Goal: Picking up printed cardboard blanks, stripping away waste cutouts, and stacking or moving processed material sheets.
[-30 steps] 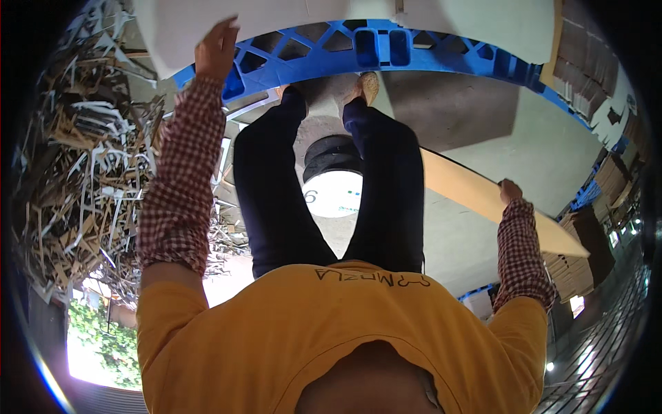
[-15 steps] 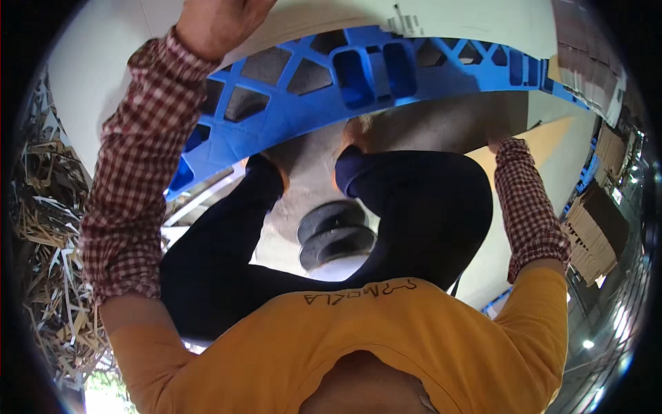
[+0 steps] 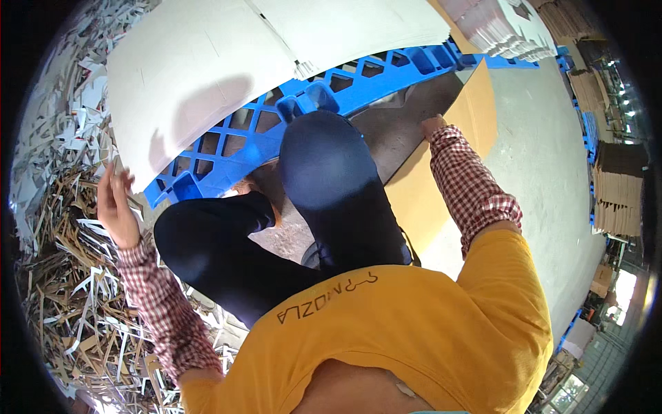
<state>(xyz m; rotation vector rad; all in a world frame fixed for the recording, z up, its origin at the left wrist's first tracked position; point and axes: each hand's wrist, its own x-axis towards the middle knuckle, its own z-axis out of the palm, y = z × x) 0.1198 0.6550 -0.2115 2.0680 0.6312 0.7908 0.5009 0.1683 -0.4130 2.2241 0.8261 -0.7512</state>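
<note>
from my end, i see the right hand (image 3: 433, 127) curled shut at the left edge of a large tan board (image 3: 422, 190), pinching that edge; the board slants beside the person's right knee (image 3: 324, 141), over the pale floor (image 3: 545, 172). i see the left hand (image 3: 118, 210) spread, fingers pointing up and slightly parted, just beside the near left corner of a big white sheet (image 3: 207, 62); whether it touches the sheet i cannot tell. that sheet lies over a blue pallet (image 3: 231, 165) with a lattice side. under and beyond the left hand i make out a heap of paper scraps (image 3: 69, 276).
</note>
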